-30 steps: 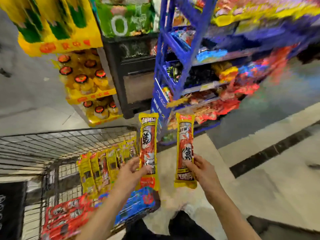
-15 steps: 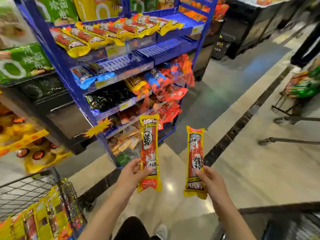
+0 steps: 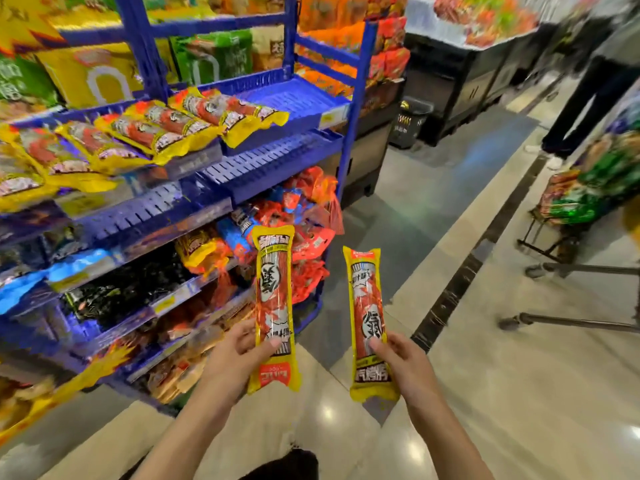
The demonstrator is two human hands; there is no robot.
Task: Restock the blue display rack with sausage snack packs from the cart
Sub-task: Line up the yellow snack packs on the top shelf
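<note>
A: What is the biggest risk here?

B: The blue rack (image 3: 242,161), up and to the left of the person's fingers. Its top shelf (image 3: 298,98) has a bare stretch at the right end, beside the row of yellow packs (image 3: 166,126) already laid there. A careless reach could knock that overhanging row off.

A: And the packs being carried?

B: The left hand (image 3: 235,358) grips one sausage pack (image 3: 275,306) near its bottom end, fingers behind and thumb across the front. The right hand (image 3: 403,362) grips the other pack (image 3: 369,323) the same way. Both stand upright above the fingers, so held that low, they could tip or slip.

A: Anything smaller?

B: The glossy wrappers may slide against each other once shelved.
</note>
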